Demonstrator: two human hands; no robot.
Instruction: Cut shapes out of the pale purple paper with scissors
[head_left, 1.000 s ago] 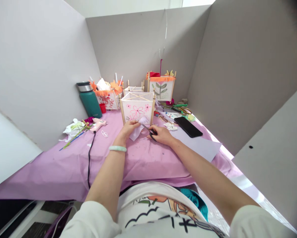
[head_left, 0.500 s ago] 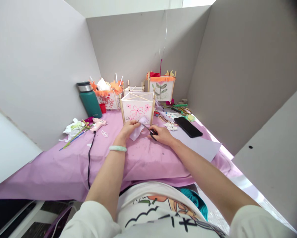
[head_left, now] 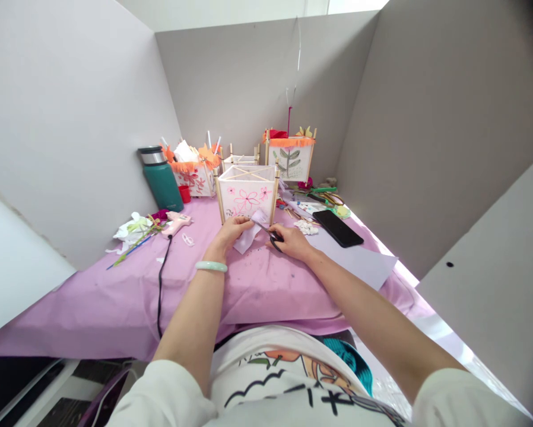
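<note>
My left hand (head_left: pixel 231 231) is closed on a small piece of pale lilac paper (head_left: pixel 247 240), pinching it near its upper left. In my right hand (head_left: pixel 290 242) is a pair of scissors (head_left: pixel 274 238) with dark handles. The blades reach left onto the paper, close to my left fingertips. Right behind the paper stands a white box-shaped lantern (head_left: pixel 247 193) with wooden corner sticks and pink flowers drawn on its front. Its lower front is partly hidden by the paper and my hands.
To the left are a green bottle (head_left: pixel 161 184), a pink glue gun (head_left: pixel 177 223) with a black cord and craft scraps. Decorated lanterns (head_left: pixel 289 160) stand at the back. A black phone (head_left: pixel 338 228) and a large lilac sheet (head_left: pixel 359 261) lie right. Grey partitions (head_left: pixel 266 77) enclose the pink-covered table (head_left: pixel 266 290).
The lilac paper has shifted very slightly to the right between my hands. Both hands keep their hold, and the other things stay where they were.
</note>
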